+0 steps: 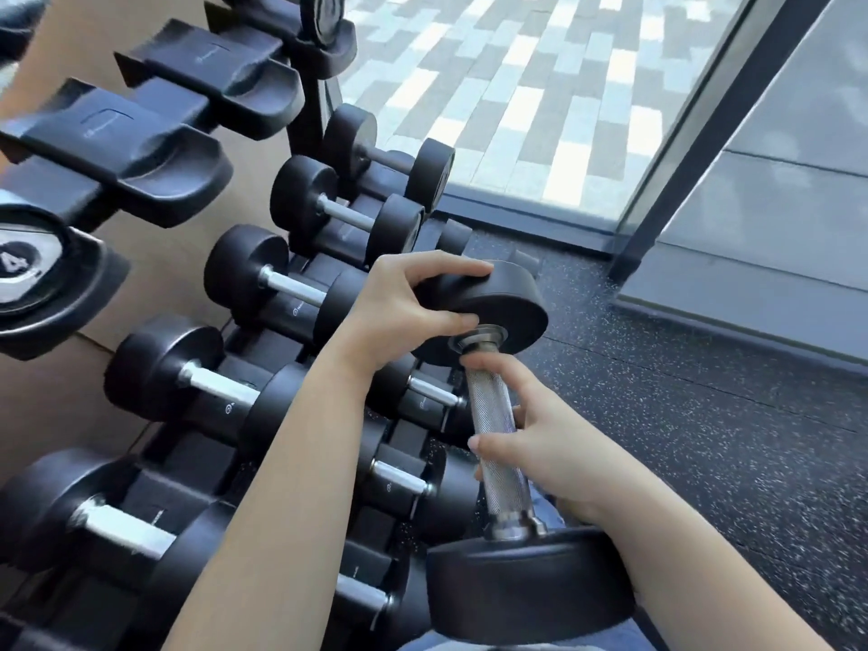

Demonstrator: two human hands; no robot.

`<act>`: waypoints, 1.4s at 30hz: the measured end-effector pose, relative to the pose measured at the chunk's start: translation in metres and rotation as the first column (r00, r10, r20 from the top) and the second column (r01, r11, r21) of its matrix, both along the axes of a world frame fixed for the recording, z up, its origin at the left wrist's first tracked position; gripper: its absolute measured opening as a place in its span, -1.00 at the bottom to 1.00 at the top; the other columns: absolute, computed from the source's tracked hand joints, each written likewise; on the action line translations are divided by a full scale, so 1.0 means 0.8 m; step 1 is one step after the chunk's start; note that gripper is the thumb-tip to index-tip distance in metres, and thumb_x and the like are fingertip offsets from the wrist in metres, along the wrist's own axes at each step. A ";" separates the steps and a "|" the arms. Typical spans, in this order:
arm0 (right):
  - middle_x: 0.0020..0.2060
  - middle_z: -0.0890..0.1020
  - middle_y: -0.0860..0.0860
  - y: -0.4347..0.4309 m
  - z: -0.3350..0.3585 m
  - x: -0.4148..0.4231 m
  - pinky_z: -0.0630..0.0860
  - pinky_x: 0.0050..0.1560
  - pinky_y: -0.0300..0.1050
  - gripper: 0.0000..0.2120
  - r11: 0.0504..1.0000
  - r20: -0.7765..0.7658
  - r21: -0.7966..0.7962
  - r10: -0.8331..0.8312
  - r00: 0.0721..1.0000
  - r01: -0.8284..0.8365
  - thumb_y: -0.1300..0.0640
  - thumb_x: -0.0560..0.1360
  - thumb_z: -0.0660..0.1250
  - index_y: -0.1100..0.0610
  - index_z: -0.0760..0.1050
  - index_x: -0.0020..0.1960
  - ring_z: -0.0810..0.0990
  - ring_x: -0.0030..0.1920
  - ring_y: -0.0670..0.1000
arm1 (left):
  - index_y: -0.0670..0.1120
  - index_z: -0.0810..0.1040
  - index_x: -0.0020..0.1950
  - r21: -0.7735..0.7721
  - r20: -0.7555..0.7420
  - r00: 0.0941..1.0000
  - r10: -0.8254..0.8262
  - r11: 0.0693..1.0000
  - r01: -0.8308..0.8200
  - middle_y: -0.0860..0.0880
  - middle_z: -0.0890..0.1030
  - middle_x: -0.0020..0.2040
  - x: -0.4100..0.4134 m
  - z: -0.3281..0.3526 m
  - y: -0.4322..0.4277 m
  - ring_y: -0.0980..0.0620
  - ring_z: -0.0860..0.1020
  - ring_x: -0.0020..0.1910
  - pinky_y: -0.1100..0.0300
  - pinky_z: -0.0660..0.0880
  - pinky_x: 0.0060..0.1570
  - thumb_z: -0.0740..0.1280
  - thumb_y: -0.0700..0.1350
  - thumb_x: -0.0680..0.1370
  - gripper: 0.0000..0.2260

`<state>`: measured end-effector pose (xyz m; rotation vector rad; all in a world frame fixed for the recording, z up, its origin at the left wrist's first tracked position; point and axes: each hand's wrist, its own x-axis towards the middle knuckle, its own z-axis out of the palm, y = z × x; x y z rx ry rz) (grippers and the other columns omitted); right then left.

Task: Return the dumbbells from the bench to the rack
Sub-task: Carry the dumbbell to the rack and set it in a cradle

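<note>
Here, closest in, a strip of blue cloth [469, 645] shows at the bottom edge. Just above it hangs the near head of the dumbbell [495, 415], which is held tilted in the air, its knurled handle running up and away to the far head.

To its left stands the rack [307, 110]. A row of racked dumbbells [211, 387] fills the middle tier, one beside the next, passing under the left forearm and on toward the glass. The lower-tier dumbbells [404, 481] sit directly below the held one, between it and the floor. On the top tier a numbered head [19, 270] marked 4 rests in its cup, and beyond it two black cradles [155, 148] show their bare tops. A tan wall [155, 284] backs the rack.

The right hand [559, 448] is wrapped round the handle. Its thumb lies across the knurling at mid-length and its forefinger reaches up toward the far collar; the other fingers are hidden behind the bar. The left hand [399, 307] grips the far head, with fingers curled over the outer rim and the thumb pressed on the inner face just beside the collar.

Farther right lies speckled floor [681, 415], then a dark frame post [704, 157] and a window [775, 133], with pale paving [516, 86] outside.
</note>
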<state>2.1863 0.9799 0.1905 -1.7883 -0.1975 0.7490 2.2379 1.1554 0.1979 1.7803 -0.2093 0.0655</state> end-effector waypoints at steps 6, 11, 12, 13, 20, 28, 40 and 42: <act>-0.14 0.54 0.24 0.015 -0.008 0.110 0.51 -0.15 0.36 -0.40 0.989 -0.010 -0.026 0.147 0.989 -0.147 0.32 0.36 0.27 -0.37 0.35 0.09 0.46 -0.32 0.15 | 0.02 0.61 0.00 0.022 -0.019 0.987 0.159 0.987 -0.158 0.02 0.65 -0.06 0.076 -0.002 0.017 0.11 0.61 -0.03 0.25 0.51 0.00 0.47 -0.29 0.25 -0.62; -0.09 0.53 -0.06 0.026 -0.002 0.207 0.55 -0.05 0.17 -0.40 0.954 0.036 -0.073 0.293 0.955 -0.290 0.34 0.40 0.28 -0.32 0.32 0.16 0.48 -0.27 0.05 | 0.02 0.62 -0.01 -0.004 -0.037 0.953 0.299 0.954 -0.300 0.08 0.66 -0.08 0.143 0.001 0.029 0.14 0.61 -0.03 0.32 0.48 -0.03 0.49 -0.38 0.26 -0.59; -0.07 0.53 -0.07 0.028 0.003 0.224 0.55 -0.06 0.10 -0.41 0.941 0.038 -0.091 0.332 0.943 -0.327 0.33 0.42 0.28 -0.31 0.31 0.17 0.48 -0.26 0.02 | 0.02 0.62 -0.01 -0.021 -0.047 0.943 0.330 0.943 -0.331 0.08 0.66 -0.09 0.154 0.001 0.031 0.14 0.61 -0.04 0.32 0.48 -0.03 0.49 -0.39 0.26 -0.58; -0.04 0.53 -0.05 0.030 0.007 0.241 0.55 -0.08 0.04 -0.42 0.925 0.045 -0.107 0.370 0.928 -0.364 0.33 0.42 0.28 -0.30 0.31 0.18 0.47 -0.25 0.00 | 0.03 0.62 -0.02 -0.031 -0.053 0.931 0.361 0.931 -0.363 0.08 0.66 -0.09 0.163 0.003 0.033 0.14 0.61 -0.04 0.32 0.48 -0.04 0.49 -0.39 0.26 -0.58; -0.13 0.50 0.19 0.056 0.021 0.324 0.56 -0.20 0.08 -0.40 0.827 0.050 -0.122 0.557 0.829 -0.549 0.35 0.41 0.25 -0.34 0.31 0.12 0.42 -0.35 0.04 | 0.04 0.62 -0.01 -0.015 -0.031 0.815 0.579 0.815 -0.580 0.16 0.66 -0.14 0.201 0.015 0.047 0.19 0.60 -0.06 0.34 0.46 -0.01 0.49 -0.32 0.24 -0.59; -0.25 0.44 0.14 0.086 0.021 0.336 0.53 -0.09 0.29 -0.40 0.695 -0.028 -0.012 0.718 0.695 -0.719 0.39 0.43 0.26 -0.35 0.35 0.07 0.44 -0.29 0.11 | 0.11 0.61 -0.05 0.027 -0.024 0.670 0.742 0.671 -0.741 0.17 0.65 -0.10 0.164 0.028 0.057 0.19 0.58 -0.02 0.32 0.45 0.03 0.48 -0.27 0.22 -0.61; -0.23 0.37 0.20 0.108 0.005 0.295 0.49 -0.19 0.15 -0.40 0.624 -0.086 0.008 0.779 0.621 -0.781 0.38 0.43 0.24 -0.38 0.34 0.03 0.43 -0.27 0.13 | 0.16 0.62 -0.07 0.045 -0.060 0.608 0.791 0.611 -0.790 0.19 0.66 -0.09 0.110 0.014 0.071 0.14 0.59 0.04 0.21 0.47 0.12 0.49 -0.26 0.21 -0.59; -0.21 0.38 0.19 0.114 0.005 0.292 0.49 -0.17 0.19 -0.40 0.625 -0.085 -0.002 0.778 0.623 -0.781 0.38 0.44 0.23 -0.37 0.34 0.04 0.43 -0.27 0.13 | 0.13 0.62 -0.06 0.025 -0.060 0.611 0.790 0.613 -0.790 0.21 0.66 -0.10 0.108 0.010 0.076 0.16 0.59 0.02 0.27 0.46 0.08 0.49 -0.27 0.21 -0.60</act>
